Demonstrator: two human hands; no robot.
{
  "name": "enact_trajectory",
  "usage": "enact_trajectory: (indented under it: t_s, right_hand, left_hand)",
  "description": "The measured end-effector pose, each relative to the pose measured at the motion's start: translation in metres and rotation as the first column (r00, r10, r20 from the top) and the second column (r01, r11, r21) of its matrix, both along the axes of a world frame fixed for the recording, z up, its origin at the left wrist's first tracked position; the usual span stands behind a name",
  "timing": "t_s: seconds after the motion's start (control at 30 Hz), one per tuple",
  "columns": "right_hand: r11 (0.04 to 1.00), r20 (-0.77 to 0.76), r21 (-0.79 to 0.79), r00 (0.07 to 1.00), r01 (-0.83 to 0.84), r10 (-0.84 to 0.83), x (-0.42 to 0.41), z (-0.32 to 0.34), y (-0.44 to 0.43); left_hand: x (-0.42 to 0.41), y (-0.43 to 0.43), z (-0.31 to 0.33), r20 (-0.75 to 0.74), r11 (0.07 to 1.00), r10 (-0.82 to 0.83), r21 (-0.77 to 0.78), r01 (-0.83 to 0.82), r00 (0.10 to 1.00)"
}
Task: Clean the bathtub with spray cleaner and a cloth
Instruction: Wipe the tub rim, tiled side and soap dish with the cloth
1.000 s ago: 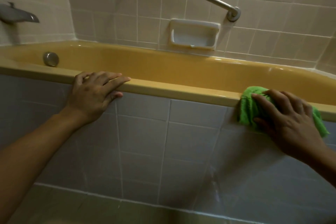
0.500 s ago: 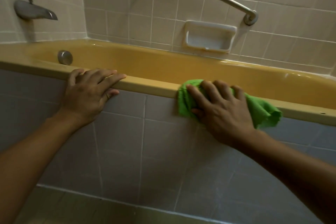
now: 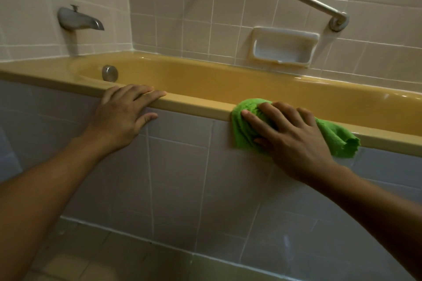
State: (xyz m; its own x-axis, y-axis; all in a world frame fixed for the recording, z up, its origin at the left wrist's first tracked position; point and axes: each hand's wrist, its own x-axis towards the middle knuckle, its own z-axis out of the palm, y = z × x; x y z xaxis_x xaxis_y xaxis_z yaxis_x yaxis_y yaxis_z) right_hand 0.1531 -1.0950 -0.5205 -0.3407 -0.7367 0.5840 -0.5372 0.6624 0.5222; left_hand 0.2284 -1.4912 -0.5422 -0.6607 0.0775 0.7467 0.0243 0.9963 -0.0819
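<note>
Cloth, green, crumpled and ragged-edged, lies draped over the front rim of the mustard-yellow bathtub and onto the grey tiled front panel. Its long axis runs along the rim, and its frayed tail points right. The right hand presses it flat with fingers spread and nearly straight, the thumb lying against its lower fold. The left hand rests well apart on the rim, fingers extended over the edge and holding nothing. A metal spout juts from the end wall.
</note>
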Motion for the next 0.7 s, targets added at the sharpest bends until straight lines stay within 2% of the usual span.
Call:
enact_trajectory:
  t_s: [0.17,0.3,0.5,0.7]
  right_hand:
    - [0.998,-0.042,-0.061,0.999,-0.003,0.001,-0.003,-0.005,0.021]
    - [0.989,0.000,-0.132,0.998,0.059,-0.059,0.002,-0.008,0.005]
    - [0.987,0.028,-0.143,0.997,0.077,-0.073,0.011,-0.008,-0.052]
    - [0.993,0.024,-0.104,0.998,0.056,-0.054,0.020,-0.003,-0.137]
  left_hand:
    - [-0.003,-0.042,0.014,0.102,0.998,-0.056,-0.018,0.058,0.993]
    - [-0.014,-0.063,0.021,0.145,0.993,-0.106,-0.027,0.111,0.984]
    - [-0.019,-0.071,0.027,0.145,0.976,-0.176,-0.099,0.192,0.974]
    - [-0.012,-0.104,0.022,0.120,0.977,-0.190,-0.076,0.200,0.974]
